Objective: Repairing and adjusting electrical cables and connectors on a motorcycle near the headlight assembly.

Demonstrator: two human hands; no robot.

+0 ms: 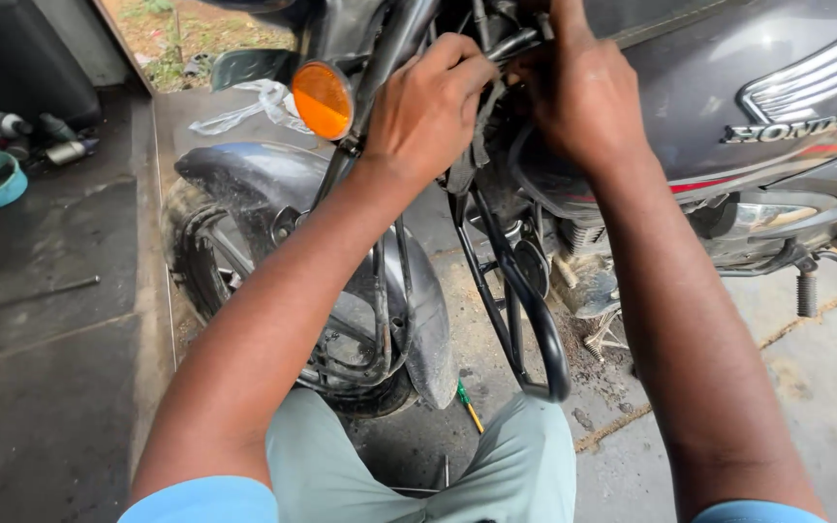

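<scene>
- Bundle of dark cables (481, 126) at the motorcycle's steering neck, just under the fuel tank's front edge; it sits between the two hands.
- Left hand (430, 102): fingers curled narrow, tips pressed onto the cables; what they pinch is hidden.
- Right hand (578, 92): fingers bent inward at the same spot, touching the cables and a metal tube; grip cannot be told.
- Just left of left-hand fingers: orange turn indicator (322, 99).
- Right of right-hand fingers: grey fuel tank (719, 68).
- Below both hands: black crash guard (535, 320), front mudguard (263, 179), front wheel (205, 261).
- Farther below, on concrete floor (50, 387): green-handled screwdriver (467, 402).
</scene>
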